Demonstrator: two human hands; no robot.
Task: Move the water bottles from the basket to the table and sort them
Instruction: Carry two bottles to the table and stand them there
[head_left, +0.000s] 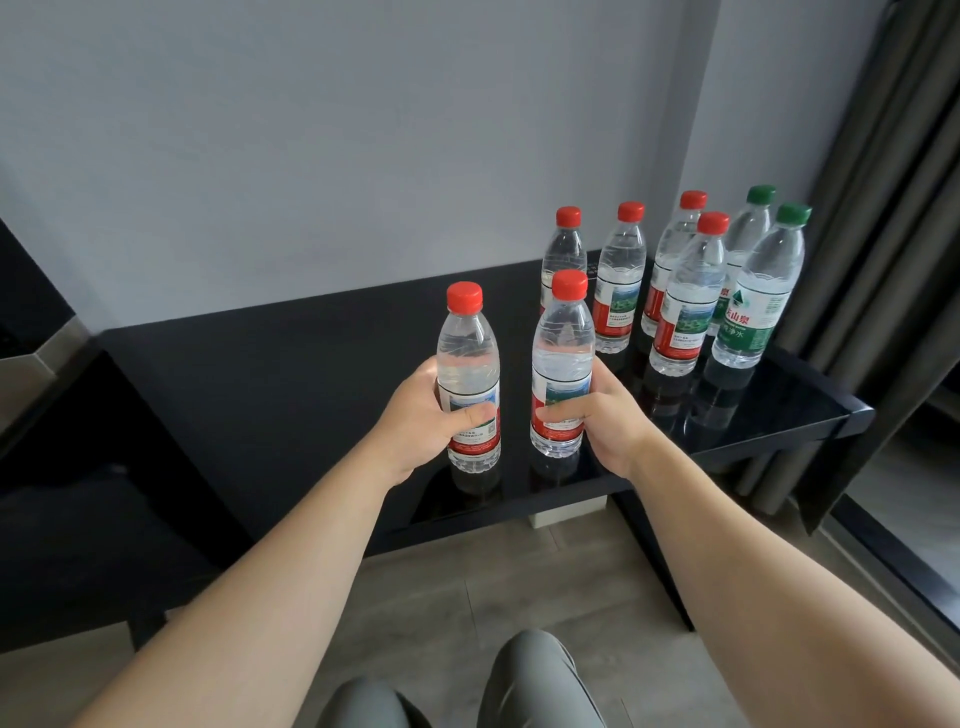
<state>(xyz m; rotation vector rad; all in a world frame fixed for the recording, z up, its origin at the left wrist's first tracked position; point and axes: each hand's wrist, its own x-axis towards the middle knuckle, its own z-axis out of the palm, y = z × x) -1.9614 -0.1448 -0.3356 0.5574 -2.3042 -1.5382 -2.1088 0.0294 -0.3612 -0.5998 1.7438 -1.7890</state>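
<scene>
left hand (415, 415): gripping left bottle (467, 353) on counter (260, 374) | right hand (610, 423): gripping right bottle (563, 353) | behind: four red-capped bottles (621, 291), two green-capped bottles (750, 306)

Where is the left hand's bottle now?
In the head view, the left hand holds the left bottle upright near the front edge of the table, beside the right bottle in the right hand.

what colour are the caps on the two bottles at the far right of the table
Green, on both far-right bottles; every other cap is red. Clear in the head view.
</scene>
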